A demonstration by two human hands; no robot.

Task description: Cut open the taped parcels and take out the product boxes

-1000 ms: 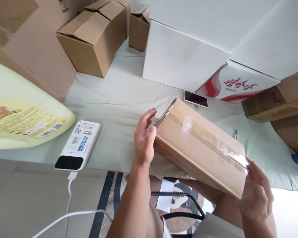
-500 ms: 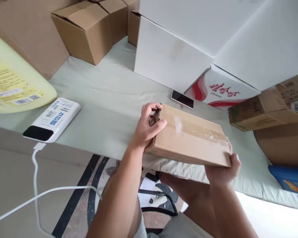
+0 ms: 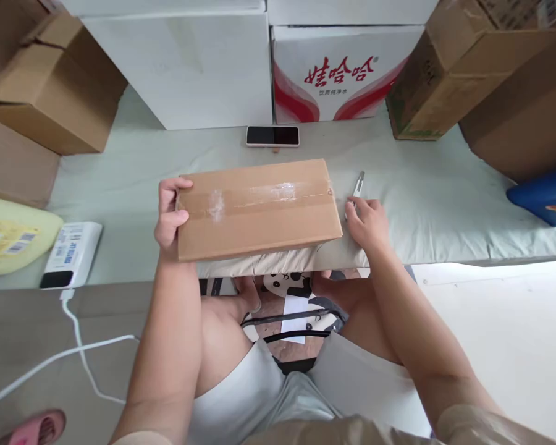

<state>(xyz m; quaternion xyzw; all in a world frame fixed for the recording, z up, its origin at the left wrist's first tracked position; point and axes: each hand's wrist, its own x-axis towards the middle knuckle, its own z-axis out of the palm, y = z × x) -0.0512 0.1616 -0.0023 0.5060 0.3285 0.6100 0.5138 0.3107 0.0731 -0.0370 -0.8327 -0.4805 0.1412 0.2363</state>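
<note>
A brown cardboard box [image 3: 259,225] with clear tape along its top sits near the front edge of the cloth-covered surface. My left hand [image 3: 170,213] is closed on its left end, thumb and fingers on top. Just right of the box, a white utility knife [image 3: 359,184] lies at a slant. The fingers of my right hand [image 3: 368,224] are curled around the knife's lower end, which they partly hide.
Behind the box lies a phone [image 3: 273,136], in front of large white cartons [image 3: 222,74] and a red-printed carton [image 3: 343,102]. Brown boxes flank both sides. At left are a white power bank [image 3: 71,254] with a cable and a yellow jug [image 3: 18,238]; a blue container [image 3: 544,196] is at right.
My right hand has let go of the box's right end and moved to the utility knife. The box is turned squarer to me, with my left hand still on it. The view has shifted.
</note>
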